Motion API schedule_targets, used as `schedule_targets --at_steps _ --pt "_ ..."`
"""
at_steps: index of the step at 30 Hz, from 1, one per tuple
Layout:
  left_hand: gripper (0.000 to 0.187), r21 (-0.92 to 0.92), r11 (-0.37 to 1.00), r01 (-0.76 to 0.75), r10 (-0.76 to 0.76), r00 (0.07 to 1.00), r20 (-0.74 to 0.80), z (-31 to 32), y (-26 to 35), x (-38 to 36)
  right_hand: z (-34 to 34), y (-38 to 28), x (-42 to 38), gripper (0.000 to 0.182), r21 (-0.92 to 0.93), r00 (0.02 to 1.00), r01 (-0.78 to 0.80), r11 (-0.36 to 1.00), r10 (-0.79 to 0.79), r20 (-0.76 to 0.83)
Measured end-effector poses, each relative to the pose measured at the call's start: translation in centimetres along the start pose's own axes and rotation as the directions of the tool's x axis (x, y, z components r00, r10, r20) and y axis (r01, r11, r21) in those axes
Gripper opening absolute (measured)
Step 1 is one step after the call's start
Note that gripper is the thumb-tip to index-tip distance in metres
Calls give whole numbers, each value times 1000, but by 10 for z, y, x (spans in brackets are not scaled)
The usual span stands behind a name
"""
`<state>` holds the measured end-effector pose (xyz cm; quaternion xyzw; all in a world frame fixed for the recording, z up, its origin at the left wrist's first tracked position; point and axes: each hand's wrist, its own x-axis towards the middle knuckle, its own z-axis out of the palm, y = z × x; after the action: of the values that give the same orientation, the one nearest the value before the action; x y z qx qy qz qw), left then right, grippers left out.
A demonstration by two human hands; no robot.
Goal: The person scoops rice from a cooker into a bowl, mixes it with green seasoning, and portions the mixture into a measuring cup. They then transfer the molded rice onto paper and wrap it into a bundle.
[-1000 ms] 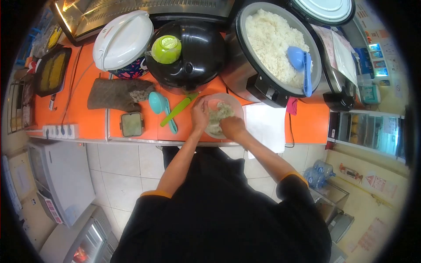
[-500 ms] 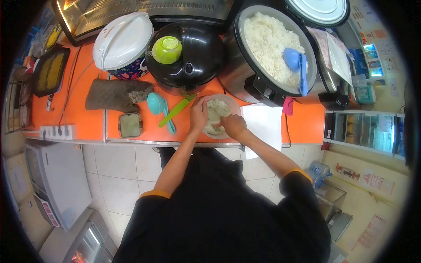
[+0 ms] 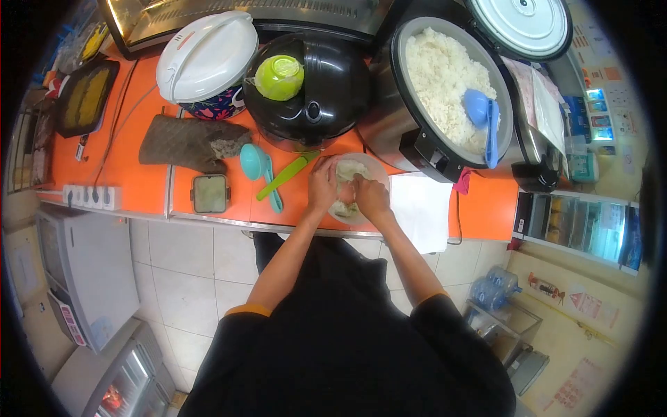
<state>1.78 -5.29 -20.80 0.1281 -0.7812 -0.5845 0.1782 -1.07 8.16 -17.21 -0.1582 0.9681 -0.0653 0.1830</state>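
With both arms reaching forward over the orange counter (image 3: 486, 212), I have my two hands at the bowl (image 3: 376, 165), which sits near the counter's front edge with white rice and some greenish food inside. My left hand (image 3: 322, 186) grasps the bowl at its left rim, fingers pointing away from me. My right hand (image 3: 372, 197) is curled over the right part of the bowl, its fingers down in the food; whether they clench a tool or only the food, I cannot tell.

Left of the bowl, near my left hand, lies a green tool (image 3: 286, 176), slanted, and beside it a teal scoop (image 3: 252, 162), its handle toward me. Farther left of the bowl are a square tin (image 3: 210, 194) and, beyond that, a grey cloth (image 3: 182, 142). Well to the bowl's left, a power strip (image 3: 91, 197) lies by the front edge and a dark tray (image 3: 86, 97) stands farther back.

Straight beyond the bowl and slightly left is the black cooker (image 3: 326, 115), with a green cup (image 3: 279, 78) on its lid; past it to the left stands the white-lidded pot (image 3: 208, 59). Beyond the bowl to the right, the open rice cooker (image 3: 406, 132) is full of rice (image 3: 445, 80), a blue scoop (image 3: 479, 111) resting in it. White paper (image 3: 420, 212) lies just right of the bowl, and a pink cloth (image 3: 463, 182) farther right.
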Motion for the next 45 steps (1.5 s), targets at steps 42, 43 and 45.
schedule_targets --at_steps 42,43,45 --pt "20 0 1000 -20 20 1000 12 7 -4 2 -45 24 -23 25 -1 999 29 1000 -29 14" --pt "20 -17 999 -33 33 999 17 7 -5 2 -35 18 -15 26 5 999 -33 999 33 -14" --pt "19 -38 999 -38 39 999 26 5 -4 3 3 15 0 28 6 996 -69 998 69 -64"
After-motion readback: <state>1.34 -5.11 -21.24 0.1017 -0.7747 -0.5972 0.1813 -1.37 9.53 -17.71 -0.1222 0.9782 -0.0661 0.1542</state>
